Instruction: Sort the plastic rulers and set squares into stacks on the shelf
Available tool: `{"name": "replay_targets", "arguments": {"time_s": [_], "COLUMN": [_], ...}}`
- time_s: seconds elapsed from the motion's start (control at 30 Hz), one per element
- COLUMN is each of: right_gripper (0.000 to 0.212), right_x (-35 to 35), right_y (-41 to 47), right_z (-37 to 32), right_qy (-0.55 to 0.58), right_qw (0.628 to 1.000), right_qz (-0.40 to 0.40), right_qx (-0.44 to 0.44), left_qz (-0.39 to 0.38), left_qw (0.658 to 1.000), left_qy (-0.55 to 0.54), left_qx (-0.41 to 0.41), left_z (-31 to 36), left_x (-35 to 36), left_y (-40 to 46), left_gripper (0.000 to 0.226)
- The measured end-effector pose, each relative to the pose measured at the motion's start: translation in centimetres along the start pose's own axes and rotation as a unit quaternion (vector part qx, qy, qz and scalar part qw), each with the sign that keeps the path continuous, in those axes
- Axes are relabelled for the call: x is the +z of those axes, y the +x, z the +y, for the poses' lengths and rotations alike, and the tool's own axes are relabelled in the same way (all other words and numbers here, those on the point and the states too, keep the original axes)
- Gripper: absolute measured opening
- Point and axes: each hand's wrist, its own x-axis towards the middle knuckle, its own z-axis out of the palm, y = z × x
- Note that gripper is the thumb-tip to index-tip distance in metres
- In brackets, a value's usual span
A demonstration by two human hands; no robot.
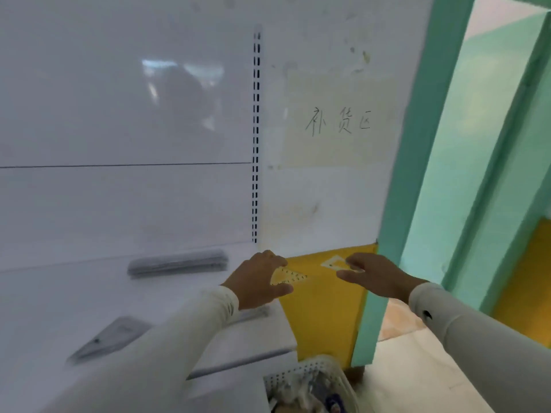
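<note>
Fingers [275, 260] of your left hand [256, 281] pinch a clear set square [290, 277] past the shelf's [44, 293] right edge; your right hand [374, 275] grips another set square [335, 263]. Nearest stack [179, 262] lies leftward, long axis along the shelf's back edge; left hand is nearer.

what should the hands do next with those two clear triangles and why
Probably carry the set square in the left hand over to the set-square stack at the shelf's front left. Each hand holds one clear set square, the right hand another, both off the shelf's right end. The ruler stack at the back holds straight pieces, so it looks wrong for these.
</note>
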Motion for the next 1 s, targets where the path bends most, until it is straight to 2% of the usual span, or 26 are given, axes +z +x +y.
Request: {"name": "replay_targets", "arguments": {"time_s": [0.07,0.23,0.33,0.47,0.53,0.7,0.9,1.0], "right_gripper": [0.081,0.065,0.045,0.044,0.054,0.055,0.065,0.061], "right_x": [1.3,4.8,6.3,7.9,8.5,9.5,10.4,10.9], "right_y": [2.1,4.4,4.7,4.6,4.4,3.7,3.7,3.6], "right_z": [-1.4,-7.0,-10.4,-14.0,-15.5,-17.7,-17.2,-16.7], "right_qy": [0.016,0.027,0.024,0.001,-0.017,-0.035,-0.069,-0.094], "right_qw": [0.998,0.984,0.977,0.962,0.957,0.956,0.953,0.951], "right_qz": [-0.031,-0.099,-0.11,-0.145,-0.161,-0.142,-0.172,-0.184], "right_qx": [-0.05,-0.143,-0.182,-0.231,-0.241,-0.253,-0.24,-0.228], "left_qz": [0.015,0.039,0.059,0.072,0.075,0.086,0.096,0.096], "left_qw": [0.999,0.987,0.977,0.966,0.963,0.96,0.964,0.966], "left_qy": [0.012,0.041,0.046,0.049,0.052,0.055,0.046,0.041], "left_qx": [-0.05,-0.151,-0.202,-0.242,-0.253,-0.26,-0.244,-0.237], "left_z": [-1.2,-3.9,-5.3,-6.8,-7.2,-8.4,-8.9,-9.0], "left_x": [-0.7,-2.6,-4.0,-5.3,-5.9,-6.5,-6.3,-6.0], "left_y": [-1.9,-7.8,-11.2,-14.8,-16.1,-18.3,-18.4,-18.1], "left_gripper": [0.058,0.06,0.059,0.059,0.059,0.058,0.056,0.056]}}
